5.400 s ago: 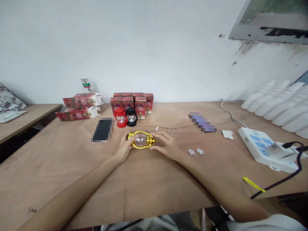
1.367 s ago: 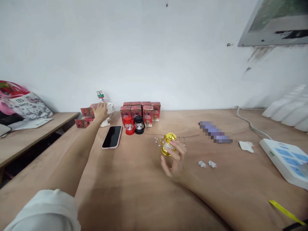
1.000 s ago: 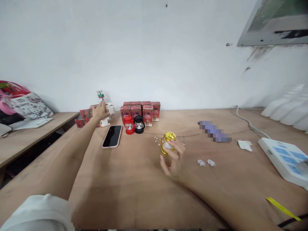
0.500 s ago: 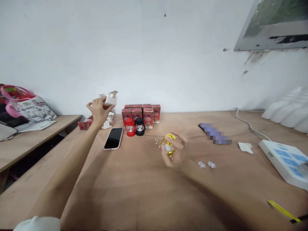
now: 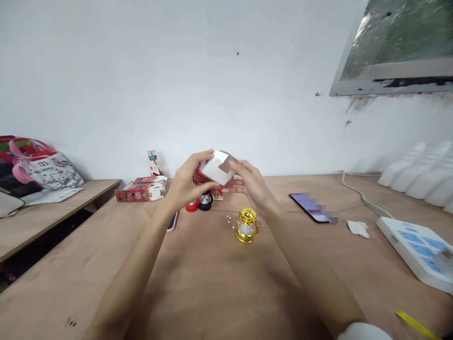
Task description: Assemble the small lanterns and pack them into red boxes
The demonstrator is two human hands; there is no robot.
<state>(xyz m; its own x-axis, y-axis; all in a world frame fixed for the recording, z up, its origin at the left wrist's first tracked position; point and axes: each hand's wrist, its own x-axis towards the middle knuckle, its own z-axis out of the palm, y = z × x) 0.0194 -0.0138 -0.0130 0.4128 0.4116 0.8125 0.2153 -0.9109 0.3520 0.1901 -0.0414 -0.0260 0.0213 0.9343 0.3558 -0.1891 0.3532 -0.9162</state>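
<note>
I hold a small red carton with white open flaps (image 5: 216, 171) in the air above the table's middle. My left hand (image 5: 187, 182) grips its left side and my right hand (image 5: 249, 184) grips its right side. A gold toy lantern (image 5: 247, 226) stands upright on the wooden table (image 5: 212, 283) just below my right hand, untouched. Tiny silver button cells (image 5: 230, 220) lie to its left. A red lantern (image 5: 193, 206) and a black lantern (image 5: 205, 200) stand behind my hands, partly hidden.
Flat red cartons (image 5: 140, 190) and a small tube (image 5: 153, 163) lie at the back left. A phone (image 5: 311, 208) lies to the right, another peeks out by my left wrist (image 5: 172, 222). A white power strip (image 5: 414, 245) sits far right; bags (image 5: 42, 170) rest on a side bench.
My left hand lifted a carton from the back-left pile and brought it to the middle. My right hand let go of the gold lantern, which now stands on the table, and took the carton.
</note>
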